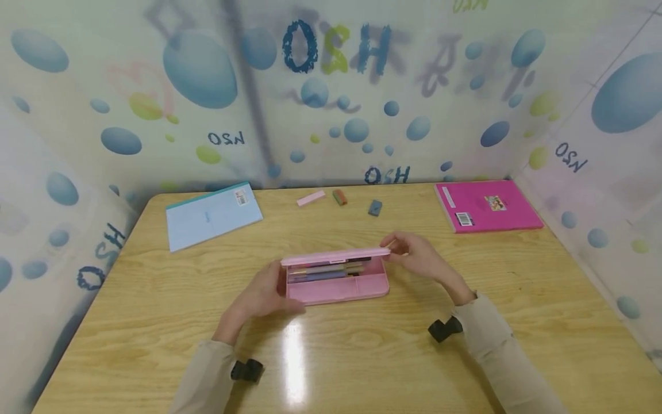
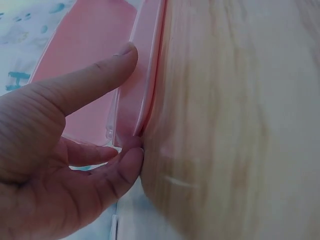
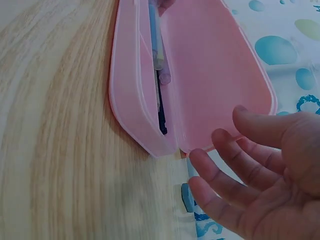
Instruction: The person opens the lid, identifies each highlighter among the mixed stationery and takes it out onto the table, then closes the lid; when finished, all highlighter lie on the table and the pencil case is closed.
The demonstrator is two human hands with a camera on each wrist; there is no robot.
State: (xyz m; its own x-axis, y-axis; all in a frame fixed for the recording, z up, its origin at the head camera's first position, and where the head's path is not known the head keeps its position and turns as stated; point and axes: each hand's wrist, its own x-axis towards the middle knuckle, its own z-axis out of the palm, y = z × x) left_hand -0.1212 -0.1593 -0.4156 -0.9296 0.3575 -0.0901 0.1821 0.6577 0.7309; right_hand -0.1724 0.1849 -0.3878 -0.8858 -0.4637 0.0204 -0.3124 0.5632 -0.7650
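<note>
A pink pencil case (image 1: 336, 290) lies on the table with its lid (image 1: 331, 256) raised. Several pens (image 1: 326, 273) lie in its rear compartment. My left hand (image 1: 262, 292) holds the case's left end, as the left wrist view also shows: the thumb (image 2: 107, 75) lies over the front wall, the other fingers around the lower corner. At the lid's right end is my right hand (image 1: 416, 256). In the right wrist view its thumb (image 3: 260, 125) overlaps the lid's inner rim, while the relaxed fingers (image 3: 220, 182) spread beside the lid's end.
Behind the case lie a pink strip-shaped piece (image 1: 311, 198), a small green-and-orange piece (image 1: 339, 197) and a small blue-grey block (image 1: 375, 207). A light blue notebook (image 1: 214, 215) is at the back left, a bright pink book (image 1: 488, 206) at the back right. A patterned curtain (image 1: 331, 138) borders the table.
</note>
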